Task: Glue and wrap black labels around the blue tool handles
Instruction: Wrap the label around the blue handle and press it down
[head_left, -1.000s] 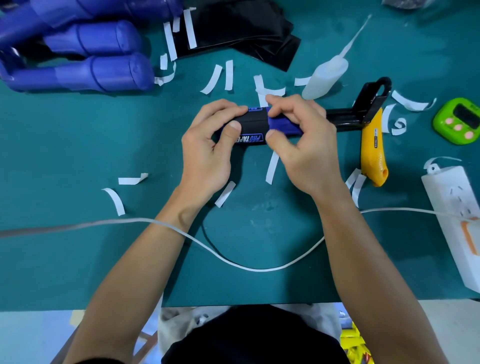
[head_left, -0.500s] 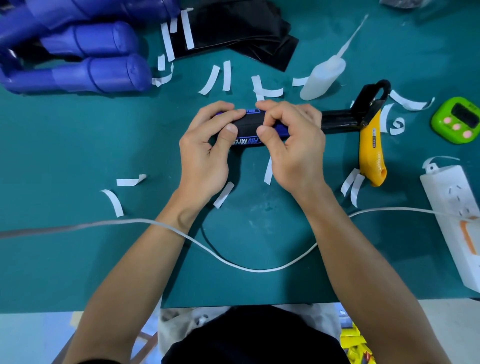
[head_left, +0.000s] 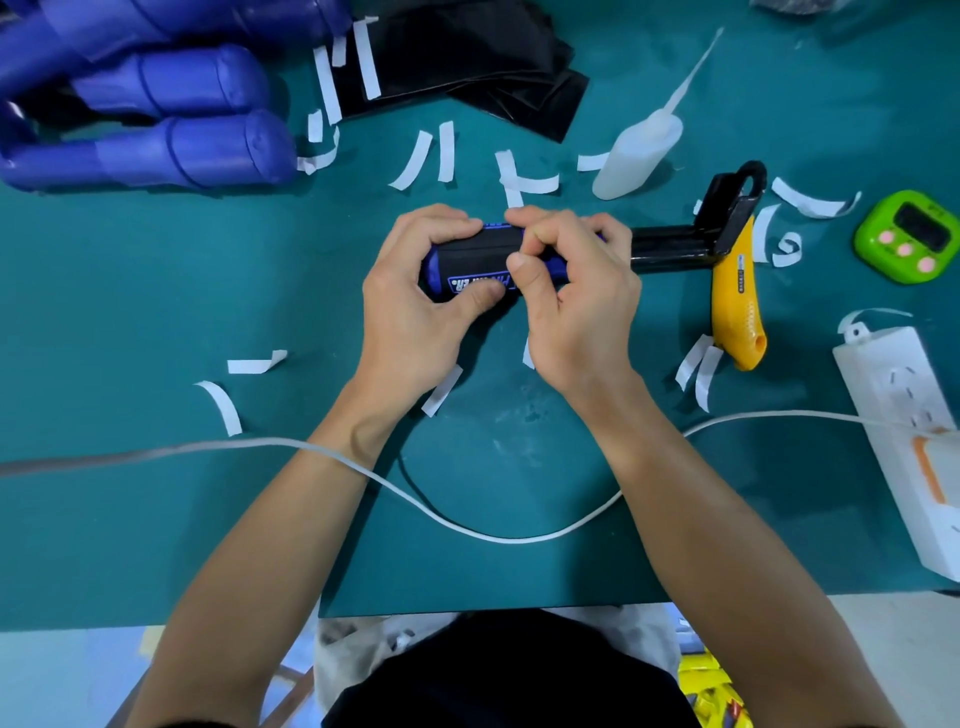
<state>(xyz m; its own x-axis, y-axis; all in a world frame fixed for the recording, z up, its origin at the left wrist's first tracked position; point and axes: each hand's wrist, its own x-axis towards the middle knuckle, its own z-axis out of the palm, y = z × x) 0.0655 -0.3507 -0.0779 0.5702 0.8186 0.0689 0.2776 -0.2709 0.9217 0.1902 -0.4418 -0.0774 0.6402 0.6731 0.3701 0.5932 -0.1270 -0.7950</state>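
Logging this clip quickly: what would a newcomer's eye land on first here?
The left hand and right hand meet at centre, gripping a blue tool handle with a black label on it. More blue handles pile at the far left, and white paper strips litter the teal mat.

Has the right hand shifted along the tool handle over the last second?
Yes: the right hand has slid a little left along the blue tool handle, toward the left hand and away from the yellow knife.

Left grip (head_left: 415, 306) and right grip (head_left: 582, 301) both curled, close together
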